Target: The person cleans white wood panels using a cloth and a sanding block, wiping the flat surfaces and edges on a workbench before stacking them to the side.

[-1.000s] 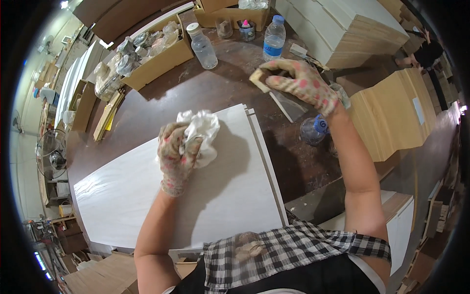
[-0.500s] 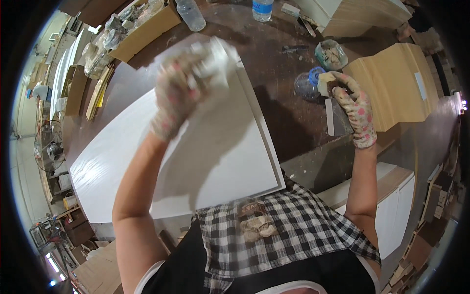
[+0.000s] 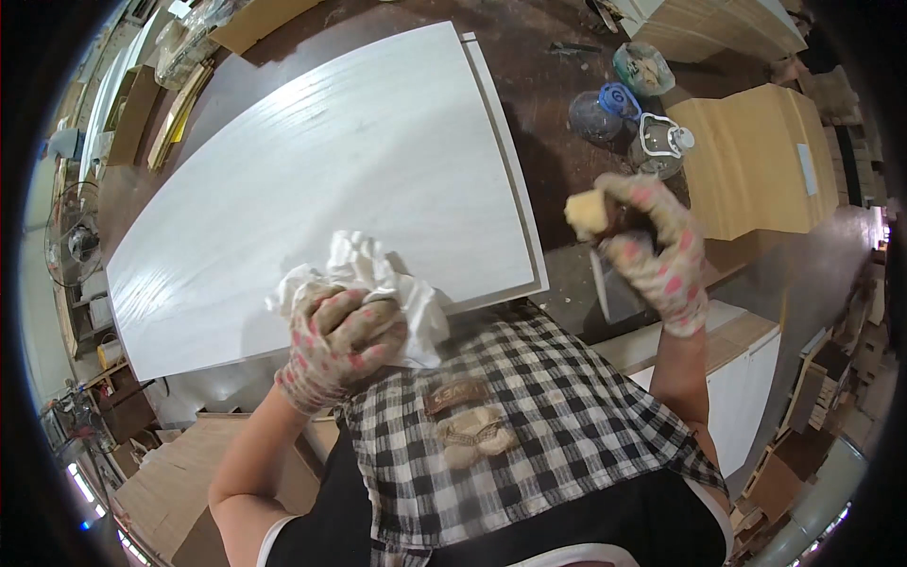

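My left hand (image 3: 345,345), in a knit glove with pink dots, is closed on a crumpled white cloth (image 3: 416,302). It presses the cloth at the near edge of a glossy white panel (image 3: 368,161) with a curved far side. To the right of the panel my right hand (image 3: 666,250), gloved alike, is raised with its fingers curled round a pale yellow piece of sponge (image 3: 587,214). Something dark lies in the same grip. A flat, pale, blade-like piece (image 3: 602,283) shows below these fingers; whether the hand holds it too is unclear.
Beyond my right hand stand a blue-rimmed plastic jug (image 3: 597,115), a clear jug with a white handle (image 3: 658,146) and a cut container of scraps (image 3: 644,71). Brown cardboard (image 3: 756,165) lies at the right. A second board edge (image 3: 505,151) shows under the panel.
My left hand has swept the cloth from the panel's far part back to its near edge. My right hand has come nearer with the sponge, uncovering the clear jug.
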A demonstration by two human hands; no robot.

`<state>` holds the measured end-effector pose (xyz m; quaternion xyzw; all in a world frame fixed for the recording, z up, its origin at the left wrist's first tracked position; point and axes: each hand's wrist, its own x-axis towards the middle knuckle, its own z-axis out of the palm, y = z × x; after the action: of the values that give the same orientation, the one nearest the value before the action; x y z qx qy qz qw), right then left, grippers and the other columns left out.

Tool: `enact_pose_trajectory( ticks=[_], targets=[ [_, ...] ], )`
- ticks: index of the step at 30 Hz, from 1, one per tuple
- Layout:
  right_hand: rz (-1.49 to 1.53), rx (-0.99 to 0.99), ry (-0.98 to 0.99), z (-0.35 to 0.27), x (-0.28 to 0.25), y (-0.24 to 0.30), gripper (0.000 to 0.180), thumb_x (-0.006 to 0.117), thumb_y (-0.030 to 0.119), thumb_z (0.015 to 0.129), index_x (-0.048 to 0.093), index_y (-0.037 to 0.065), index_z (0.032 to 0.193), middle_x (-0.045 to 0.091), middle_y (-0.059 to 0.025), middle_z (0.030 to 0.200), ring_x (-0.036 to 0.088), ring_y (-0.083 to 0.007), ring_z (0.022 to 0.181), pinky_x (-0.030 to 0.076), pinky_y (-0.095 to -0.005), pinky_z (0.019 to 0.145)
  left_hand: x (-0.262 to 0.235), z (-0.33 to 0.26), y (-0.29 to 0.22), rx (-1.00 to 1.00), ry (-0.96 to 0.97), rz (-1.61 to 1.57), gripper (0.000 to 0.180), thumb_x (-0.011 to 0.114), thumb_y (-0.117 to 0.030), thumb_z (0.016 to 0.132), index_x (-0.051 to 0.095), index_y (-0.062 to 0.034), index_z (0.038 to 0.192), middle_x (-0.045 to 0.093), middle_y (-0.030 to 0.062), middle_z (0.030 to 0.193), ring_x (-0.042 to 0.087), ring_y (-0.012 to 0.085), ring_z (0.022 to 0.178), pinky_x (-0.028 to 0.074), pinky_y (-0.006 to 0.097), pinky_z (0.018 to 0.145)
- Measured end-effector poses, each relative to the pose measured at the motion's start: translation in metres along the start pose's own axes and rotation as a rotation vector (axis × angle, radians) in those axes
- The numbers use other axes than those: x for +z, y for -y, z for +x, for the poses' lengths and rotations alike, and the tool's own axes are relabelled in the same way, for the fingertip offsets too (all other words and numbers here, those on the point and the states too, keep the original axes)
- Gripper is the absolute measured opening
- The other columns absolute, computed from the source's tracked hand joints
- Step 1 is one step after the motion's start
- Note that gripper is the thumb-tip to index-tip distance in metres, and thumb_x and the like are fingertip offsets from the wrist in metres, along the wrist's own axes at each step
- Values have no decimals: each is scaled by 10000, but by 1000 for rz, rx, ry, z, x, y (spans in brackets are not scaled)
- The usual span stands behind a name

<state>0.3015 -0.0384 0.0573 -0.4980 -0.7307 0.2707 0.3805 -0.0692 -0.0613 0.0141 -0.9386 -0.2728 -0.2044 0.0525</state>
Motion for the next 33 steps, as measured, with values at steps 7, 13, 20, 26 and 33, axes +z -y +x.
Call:
enact_pose_trajectory(
  ticks=[7, 13, 20, 26, 33],
  targets=[
    [-210, -57, 50, -9, 46, 34, 444, 748, 334, 819, 645, 61, 1154, 634, -107, 1063, 648, -282, 955, 550, -345, 786, -9, 0, -7, -104, 59, -67, 217, 682, -264, 700, 675, -205, 908, 628, -9, 1091, 568, 216, 965, 429, 417, 839],
    [-327, -111, 10, -3, 60, 36, 481, 725, 329, 817, 599, 125, 1233, 594, -80, 1068, 678, -194, 785, 597, -288, 595, -14, 5, -15, -78, 113, -88, 197, 693, -222, 694, 633, -183, 878, 614, -4, 983, 591, 205, 922, 445, 415, 767],
    [-486, 30, -6, -8, 56, 23, 450, 718, 312, 815, 595, 167, 1223, 597, -81, 1065, 673, -239, 765, 572, -351, 640, -8, 9, -28, -34, 111, -161, 179, 662, -213, 700, 635, -166, 870, 632, -7, 914, 616, 193, 871, 449, 397, 698],
    [-635, 87, -298, -5, 18, -15, 387, 756, 171, 788, 628, 101, 1146, 620, -99, 1037, 654, -287, 878, 551, -367, 734, -3, 1, -26, -85, 117, -181, 166, 662, -212, 705, 635, -174, 864, 631, -12, 911, 612, 180, 865, 456, 388, 694],
    [-692, 169, -327, 2, 43, -17, 379, 731, 231, 820, 624, 81, 1151, 618, -120, 1033, 636, -301, 892, 531, -374, 756, 17, -16, -20, -126, 58, -199, 177, 666, -232, 705, 636, -172, 869, 635, -9, 939, 614, 186, 911, 473, 399, 726]
  ],
)
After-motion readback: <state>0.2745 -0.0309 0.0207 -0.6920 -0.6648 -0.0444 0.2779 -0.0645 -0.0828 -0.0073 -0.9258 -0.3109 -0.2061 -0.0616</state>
